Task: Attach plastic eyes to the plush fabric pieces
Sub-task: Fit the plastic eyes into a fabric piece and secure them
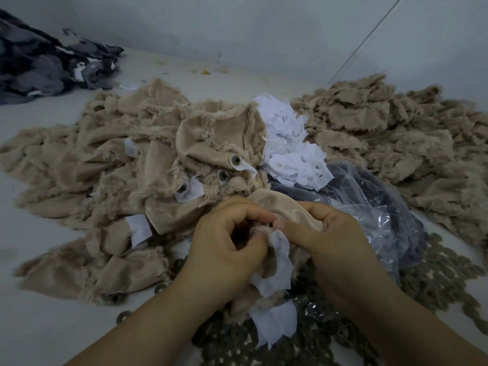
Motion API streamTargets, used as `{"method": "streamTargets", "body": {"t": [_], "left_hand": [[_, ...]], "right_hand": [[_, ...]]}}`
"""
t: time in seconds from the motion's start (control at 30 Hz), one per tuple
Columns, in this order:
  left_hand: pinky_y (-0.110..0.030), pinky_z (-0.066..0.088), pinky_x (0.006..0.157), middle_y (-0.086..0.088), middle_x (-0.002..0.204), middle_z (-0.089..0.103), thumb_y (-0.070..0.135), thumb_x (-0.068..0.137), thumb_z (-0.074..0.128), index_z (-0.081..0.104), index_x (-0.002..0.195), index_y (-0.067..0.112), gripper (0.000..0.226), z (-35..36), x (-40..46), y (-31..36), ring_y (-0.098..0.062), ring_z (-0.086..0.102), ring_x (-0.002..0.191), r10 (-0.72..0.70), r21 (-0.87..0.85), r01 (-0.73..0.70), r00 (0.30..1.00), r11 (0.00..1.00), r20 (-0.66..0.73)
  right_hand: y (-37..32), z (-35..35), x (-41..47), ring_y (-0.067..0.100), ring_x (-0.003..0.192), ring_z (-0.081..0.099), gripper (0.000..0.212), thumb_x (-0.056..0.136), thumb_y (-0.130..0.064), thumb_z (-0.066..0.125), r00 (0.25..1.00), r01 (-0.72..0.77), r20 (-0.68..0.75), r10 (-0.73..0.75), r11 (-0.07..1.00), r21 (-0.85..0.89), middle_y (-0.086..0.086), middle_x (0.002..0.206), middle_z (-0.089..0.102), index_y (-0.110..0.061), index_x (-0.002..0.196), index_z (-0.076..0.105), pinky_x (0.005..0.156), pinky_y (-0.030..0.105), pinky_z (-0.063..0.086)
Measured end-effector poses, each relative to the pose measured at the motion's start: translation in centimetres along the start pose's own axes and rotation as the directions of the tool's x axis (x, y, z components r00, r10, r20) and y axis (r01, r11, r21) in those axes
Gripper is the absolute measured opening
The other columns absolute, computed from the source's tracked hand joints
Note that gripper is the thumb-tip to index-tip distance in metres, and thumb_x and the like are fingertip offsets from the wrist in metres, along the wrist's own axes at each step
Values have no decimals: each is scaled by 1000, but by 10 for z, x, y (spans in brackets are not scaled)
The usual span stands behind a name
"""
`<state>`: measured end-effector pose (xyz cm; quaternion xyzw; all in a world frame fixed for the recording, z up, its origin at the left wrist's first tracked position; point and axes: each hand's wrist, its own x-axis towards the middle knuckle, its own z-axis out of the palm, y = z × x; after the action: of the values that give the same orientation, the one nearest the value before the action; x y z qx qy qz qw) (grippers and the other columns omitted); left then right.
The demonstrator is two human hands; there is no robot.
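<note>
Left hand [224, 244]: your fingers pinch the beige plush fabric piece [285, 210].
Right hand [335, 241]: your fingers pinch the same piece.
Risk: the small dark eye post [270, 225] may slip loose if you relax.

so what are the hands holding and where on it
Both the left hand and right hand pinch one beige plush piece at its near edge, beside its white backing patch.

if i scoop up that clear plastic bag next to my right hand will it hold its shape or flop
The clear plastic bag would probably flop: it lies crumpled and creased, sagging over its dark contents. Its glossy film looks likely to be slippery. Those contents may shift when it is lifted.
</note>
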<state>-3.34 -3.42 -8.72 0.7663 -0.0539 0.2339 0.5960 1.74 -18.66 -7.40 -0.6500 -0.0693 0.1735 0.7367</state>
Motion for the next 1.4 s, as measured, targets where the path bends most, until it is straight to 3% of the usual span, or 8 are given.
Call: {"method": "streamTargets", "body": {"t": [0.13,0.23,0.37,0.53,0.8,1.07,1.23,1.4], "left_hand": [[-26,53,80,0,100,61,12,72,58,70,101,14,31,-1,-2,4,-16,62,97,97,11,-98,991,995,90],[-25,52,73,-4,97,58,14,73,67,71,92,12,20,2,-2,3,-15,60,89,152,57,-157,985,986,79],[-18,48,68,-4,88,59,6,73,77,73,75,8,5,3,0,-1,-14,60,82,121,60,-122,993,991,15],[-37,55,66,0,77,65,19,80,69,67,75,12,9,0,-1,-2,-20,63,74,27,57,-24,998,998,-57],[-38,56,60,-5,71,67,17,83,76,69,74,11,13,2,-2,-1,-23,64,66,-58,23,60,996,998,-62],[-43,56,59,-11,68,68,8,82,75,70,73,8,10,2,1,-1,-31,64,66,-123,-29,121,990,992,-76],[-46,55,59,-14,67,68,8,82,75,69,71,8,12,-1,0,-2,-36,64,65,-134,-86,128,989,988,-66],[-25,55,58,-11,71,71,16,75,77,72,69,12,8,-6,2,-4,-20,66,63,-232,-271,225,973,936,7]], "right_hand": [[-1,1,-1,38,77,75,20,74,-8,82,999,26,-22,-26,999,-38,17,87,77,-13,93,76,65,45,63],[-2,2,-2,36,75,75,22,73,-10,83,999,34,-20,-35,999,-33,16,86,77,-12,94,76,60,40,62],[-1,2,-2,31,69,75,14,76,-12,83,998,52,-30,-54,997,-49,14,82,77,-15,88,77,53,32,59],[-2,2,-3,30,66,75,16,74,-14,85,990,117,-62,-128,981,-155,9,79,77,-16,88,77,53,34,60],[-3,5,-6,32,67,75,19,73,-14,86,988,120,-74,-136,975,-186,9,78,77,-16,90,76,59,42,62],[-4,7,-9,15,60,72,16,75,-12,84,957,260,-46,-288,914,-311,-2,73,76,-19,88,77,51,19,55],[-3,8,-9,14,65,73,21,71,-19,87,944,313,-4,-331,897,-313,-4,78,76,-25,88,77,55,23,58],[-3,3,-5,19,75,76,26,62,-19,86,973,231,16,-232,954,-191,2,82,78,-21,86,78,62,25,60]]}}
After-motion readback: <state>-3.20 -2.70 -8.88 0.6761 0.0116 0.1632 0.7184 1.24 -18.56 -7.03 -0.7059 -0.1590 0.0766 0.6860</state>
